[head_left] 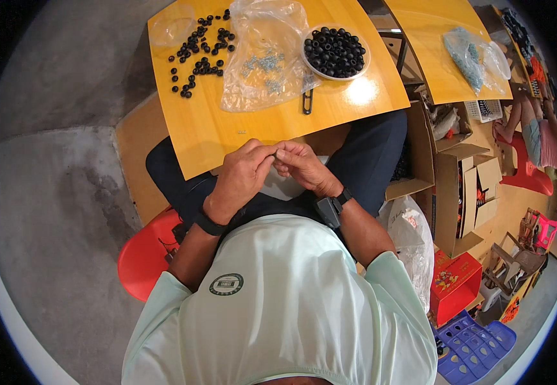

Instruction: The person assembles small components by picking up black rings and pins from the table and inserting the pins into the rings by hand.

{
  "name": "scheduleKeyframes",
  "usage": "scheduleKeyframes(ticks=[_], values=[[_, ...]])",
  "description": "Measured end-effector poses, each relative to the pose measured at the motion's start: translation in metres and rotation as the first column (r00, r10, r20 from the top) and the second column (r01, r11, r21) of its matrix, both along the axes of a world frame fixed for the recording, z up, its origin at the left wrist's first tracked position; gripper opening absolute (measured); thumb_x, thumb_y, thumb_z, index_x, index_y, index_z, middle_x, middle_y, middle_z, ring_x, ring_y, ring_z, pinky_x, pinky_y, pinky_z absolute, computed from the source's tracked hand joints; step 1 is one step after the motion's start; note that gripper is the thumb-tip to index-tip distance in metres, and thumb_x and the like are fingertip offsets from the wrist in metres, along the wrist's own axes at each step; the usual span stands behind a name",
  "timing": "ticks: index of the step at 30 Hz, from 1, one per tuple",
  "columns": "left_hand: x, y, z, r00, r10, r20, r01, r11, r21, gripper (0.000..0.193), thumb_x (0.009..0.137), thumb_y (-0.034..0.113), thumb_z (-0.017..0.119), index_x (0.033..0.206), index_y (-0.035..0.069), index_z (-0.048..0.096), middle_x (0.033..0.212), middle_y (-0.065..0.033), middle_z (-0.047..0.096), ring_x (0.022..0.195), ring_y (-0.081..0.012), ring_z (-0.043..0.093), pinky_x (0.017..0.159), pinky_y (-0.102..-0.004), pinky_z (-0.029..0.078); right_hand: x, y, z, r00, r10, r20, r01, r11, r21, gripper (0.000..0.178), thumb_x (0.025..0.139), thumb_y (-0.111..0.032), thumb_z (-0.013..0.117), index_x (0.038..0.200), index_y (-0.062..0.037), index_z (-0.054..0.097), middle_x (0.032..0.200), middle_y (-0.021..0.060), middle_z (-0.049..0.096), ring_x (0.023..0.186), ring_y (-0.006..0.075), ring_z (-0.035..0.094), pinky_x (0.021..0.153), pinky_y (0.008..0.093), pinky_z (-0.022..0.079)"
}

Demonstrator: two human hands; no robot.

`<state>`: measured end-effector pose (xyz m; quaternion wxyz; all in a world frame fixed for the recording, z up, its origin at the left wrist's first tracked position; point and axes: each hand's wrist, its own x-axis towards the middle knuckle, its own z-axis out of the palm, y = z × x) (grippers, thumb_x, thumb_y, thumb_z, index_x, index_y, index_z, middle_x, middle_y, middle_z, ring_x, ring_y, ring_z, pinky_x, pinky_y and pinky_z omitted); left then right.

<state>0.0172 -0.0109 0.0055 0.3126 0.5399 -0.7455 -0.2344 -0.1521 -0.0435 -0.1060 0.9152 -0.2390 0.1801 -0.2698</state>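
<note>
My left hand (242, 172) and my right hand (304, 167) meet fingertip to fingertip just off the near edge of the yellow table (201, 151). Both are closed in a pinch, and a tiny dark thing seems to sit between them, too small to name. A small silvery metal piece (242, 132) lies on the tabletop close to my left hand. Farther back, a clear plastic bag (240, 90) lies flat with small silvery metal parts (267, 62) on it. Loose black round bead-like pieces (204, 66) are scattered to its left.
Right of the bag stands a round white tub (339, 77) heaped with black beads, a black clip-like piece (307, 101) beside it. Another yellow table (439, 25) holds a bag of metal parts (464, 54). Cardboard boxes (448, 192) and a red box (455, 282) stand at my right.
</note>
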Motion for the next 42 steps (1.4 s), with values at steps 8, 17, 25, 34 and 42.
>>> scheduleKeyframes(ticks=[8,17,25,34,42], values=[[0.004,0.002,-0.008,0.965,0.113,-0.236,-0.048,0.963,0.264,0.018,0.087,-0.002,0.066,0.104,0.000,0.070,0.081,-0.0058,0.062,0.061,-0.0124,0.060,0.053,-0.0252,0.047,0.002,0.003,0.006,0.997,-0.045,-0.058,0.045,0.999,0.010,0.022,0.099,-0.022,0.060,0.110,-0.0032,0.066,0.077,-0.0023,0.056,0.067,0.0060,0.048,0.059,0.0209,0.041],[0.011,-0.001,-0.011,0.990,0.039,-0.132,-0.017,0.986,0.164,0.013,0.085,0.002,0.070,0.098,0.002,0.073,0.073,-0.0071,0.064,0.062,-0.0141,0.061,0.056,-0.0279,0.047,0.003,0.008,0.012,0.996,-0.044,-0.080,0.048,0.998,0.047,0.023,0.099,-0.022,0.060,0.111,-0.0028,0.065,0.079,-0.0011,0.056,0.068,0.0068,0.050,0.060,0.0226,0.044],[0.006,0.002,-0.011,0.964,0.068,-0.256,-0.006,0.972,0.236,0.015,0.084,0.004,0.073,0.099,0.002,0.074,0.072,-0.0071,0.066,0.065,-0.0133,0.062,0.059,-0.0287,0.048,0.002,0.008,0.006,0.994,0.027,0.110,-0.042,0.990,0.134,0.021,0.100,-0.022,0.057,0.109,-0.0038,0.062,0.081,-0.0024,0.053,0.069,0.0063,0.045,0.060,0.0211,0.040],[0.005,0.014,-0.018,0.844,0.299,-0.445,-0.055,0.874,0.483,0.022,0.084,0.000,0.071,0.105,0.002,0.072,0.077,-0.0024,0.065,0.063,-0.0071,0.056,0.056,-0.0225,0.045,0.003,0.007,0.012,0.995,0.011,0.099,-0.028,0.985,0.169,0.021,0.101,-0.024,0.057,0.107,-0.0046,0.063,0.083,-0.0029,0.054,0.070,0.0061,0.045,0.060,0.0215,0.040],[0.010,0.007,-0.021,0.969,0.121,-0.215,-0.096,0.988,0.122,0.020,0.082,0.000,0.071,0.102,0.002,0.070,0.081,-0.0114,0.068,0.069,-0.0223,0.067,0.061,-0.0300,0.051,0.011,0.009,0.012,0.999,-0.023,0.033,0.017,0.985,0.170,0.026,0.102,-0.028,0.054,0.111,-0.0054,0.064,0.084,-0.0021,0.055,0.071,0.0067,0.047,0.062,0.0218,0.041]])
